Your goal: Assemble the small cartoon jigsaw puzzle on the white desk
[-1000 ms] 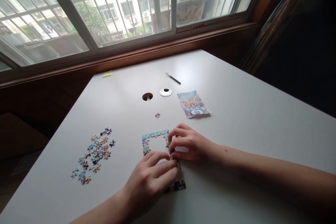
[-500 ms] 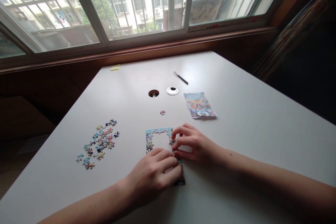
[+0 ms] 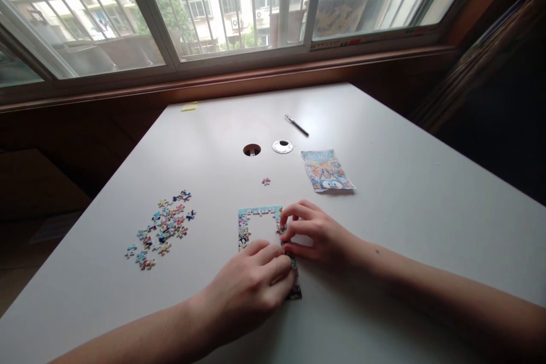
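A small jigsaw frame (image 3: 256,213), only its border assembled, lies on the white table (image 3: 405,193) in front of me. My left hand (image 3: 251,284) rests over its lower part, fingers curled and pressing on the right edge. My right hand (image 3: 313,233) sits at the frame's right side, fingertips pinched together on the border pieces. What lies under the fingertips is hidden. A heap of loose puzzle pieces (image 3: 162,227) is spread to the left of the frame. One single piece (image 3: 266,181) lies beyond the frame.
A colourful printed picture card (image 3: 326,170) lies beyond my right hand. Farther back are a cable hole (image 3: 251,149), its round cap (image 3: 282,146), a pen (image 3: 296,125) and a yellow slip (image 3: 189,106). A barred window runs along the far wall.
The view has shifted slightly, so everything sits a little to the right and higher. Both hands stay on the frame's right edge, the left fingers curling in closer.
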Demonstrator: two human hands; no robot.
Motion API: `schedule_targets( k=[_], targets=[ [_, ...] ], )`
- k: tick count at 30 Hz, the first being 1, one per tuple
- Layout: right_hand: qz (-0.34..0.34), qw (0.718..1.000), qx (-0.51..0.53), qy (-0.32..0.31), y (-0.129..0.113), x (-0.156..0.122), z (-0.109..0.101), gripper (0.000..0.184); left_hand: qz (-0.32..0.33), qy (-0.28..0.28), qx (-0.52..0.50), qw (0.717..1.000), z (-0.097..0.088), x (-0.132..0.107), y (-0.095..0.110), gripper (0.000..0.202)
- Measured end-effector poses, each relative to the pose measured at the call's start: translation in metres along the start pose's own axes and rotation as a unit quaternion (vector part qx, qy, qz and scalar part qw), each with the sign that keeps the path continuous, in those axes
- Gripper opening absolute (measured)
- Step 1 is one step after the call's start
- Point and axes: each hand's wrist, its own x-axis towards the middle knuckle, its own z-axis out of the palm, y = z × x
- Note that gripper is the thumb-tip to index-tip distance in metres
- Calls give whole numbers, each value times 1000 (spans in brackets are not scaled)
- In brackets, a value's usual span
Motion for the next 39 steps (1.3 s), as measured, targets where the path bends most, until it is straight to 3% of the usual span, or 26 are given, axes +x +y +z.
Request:
schedule_targets(
  k=[19,35,39],
  targets=[
    [-4,1000,-7,3,-3,2,-2,5,-37,-41,-27,998,-10,-1,-3,23],
    [-8,1000,-9,2,-4,3,-2,5,-31,-29,-7,999,-9,-1,-4,22],
    [-10,1000,-13,0,-3,3,-3,4,6,-30,14,999,-12,-2,-8,22]
  ],
)
